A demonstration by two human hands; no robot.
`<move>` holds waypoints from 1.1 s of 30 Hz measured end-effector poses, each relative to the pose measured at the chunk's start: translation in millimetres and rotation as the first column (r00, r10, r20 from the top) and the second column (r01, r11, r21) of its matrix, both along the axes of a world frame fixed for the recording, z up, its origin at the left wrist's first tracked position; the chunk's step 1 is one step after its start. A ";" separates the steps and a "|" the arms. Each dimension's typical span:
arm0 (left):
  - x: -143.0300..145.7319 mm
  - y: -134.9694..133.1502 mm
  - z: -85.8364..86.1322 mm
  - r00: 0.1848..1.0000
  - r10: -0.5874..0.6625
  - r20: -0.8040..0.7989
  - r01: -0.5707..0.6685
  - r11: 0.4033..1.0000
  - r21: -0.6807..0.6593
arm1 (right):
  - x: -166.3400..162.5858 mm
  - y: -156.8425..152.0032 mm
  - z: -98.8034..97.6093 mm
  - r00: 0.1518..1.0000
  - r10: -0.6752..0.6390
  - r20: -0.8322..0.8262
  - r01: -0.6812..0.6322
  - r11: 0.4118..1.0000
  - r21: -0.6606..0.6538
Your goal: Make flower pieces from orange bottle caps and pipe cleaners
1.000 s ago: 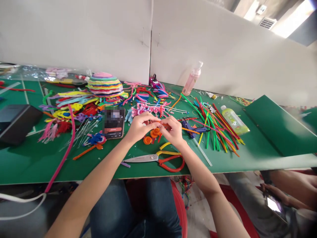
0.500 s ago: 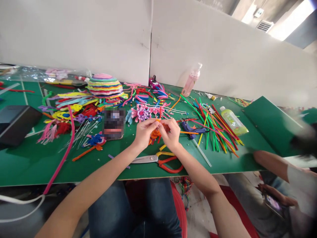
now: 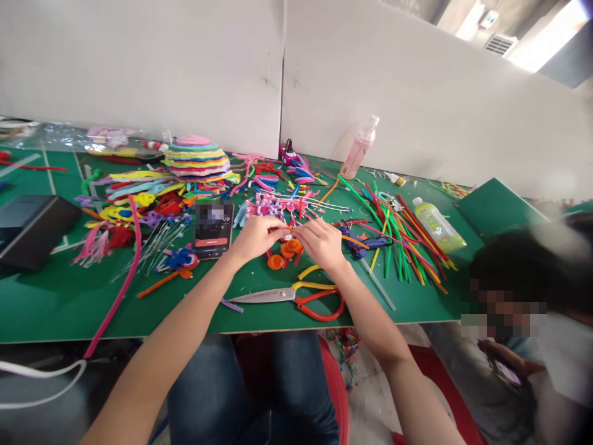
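Observation:
My left hand (image 3: 257, 238) and my right hand (image 3: 322, 245) are over the table, their fingertips closed and nearly meeting. Between them they pinch an orange pipe cleaner (image 3: 356, 241), whose free end sticks out past my right hand. The part at the fingertips is mostly covered. Just below lie coiled orange pipe-cleaner pieces (image 3: 275, 262), beside some red strips. Scissors (image 3: 264, 296) with red and yellow handles rest nearer the table edge, blades pointing left. Behind my left hand sits a pink and lilac pipe-cleaner flower (image 3: 263, 205).
A phone (image 3: 213, 232) and a blue pipe-cleaner flower (image 3: 180, 258) lie to the left. On the right are a purple glue gun (image 3: 359, 244), a bundle of pipe cleaners (image 3: 398, 241) and a green-yellow bottle (image 3: 438, 225). A person sits at the far right, holding a phone (image 3: 507, 372).
My hands have drawn slightly apart, the left one moving left, and the orange coils below are more exposed. At the right, the other person's head has come over the table edge.

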State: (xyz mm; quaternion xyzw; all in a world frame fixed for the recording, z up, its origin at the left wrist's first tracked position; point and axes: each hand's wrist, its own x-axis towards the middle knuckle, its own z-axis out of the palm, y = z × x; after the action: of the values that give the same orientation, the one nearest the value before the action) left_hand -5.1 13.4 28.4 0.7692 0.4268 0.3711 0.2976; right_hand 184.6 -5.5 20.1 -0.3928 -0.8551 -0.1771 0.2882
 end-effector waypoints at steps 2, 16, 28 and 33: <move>-7.3 1.5 2.7 0.996 -0.073 -0.048 0.069 0.995 -0.073 | -0.8 -0.4 -0.9 0.997 0.044 0.062 -0.044 0.999 0.000; -31.7 4.8 15.7 0.944 -0.329 0.003 0.301 0.860 -0.412 | -11.3 -4.6 -4.3 0.974 0.218 0.061 -0.212 0.973 -0.086; 4.7 -8.3 8.0 0.790 0.058 0.610 0.351 0.773 -0.528 | -8.5 -5.1 -10.1 0.893 0.028 -0.449 -0.046 0.999 -0.030; 32.7 -20.6 2.2 0.618 0.249 0.745 0.378 0.737 -0.560 | -6.0 -4.1 -8.6 0.839 -0.001 -0.545 0.063 0.994 0.094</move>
State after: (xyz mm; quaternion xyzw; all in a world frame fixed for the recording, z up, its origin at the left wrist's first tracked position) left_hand 27.6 -7.2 30.6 0.3817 0.3259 0.4749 0.7229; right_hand 178.6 -9.6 11.5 -0.4249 -0.7208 -0.1093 0.5366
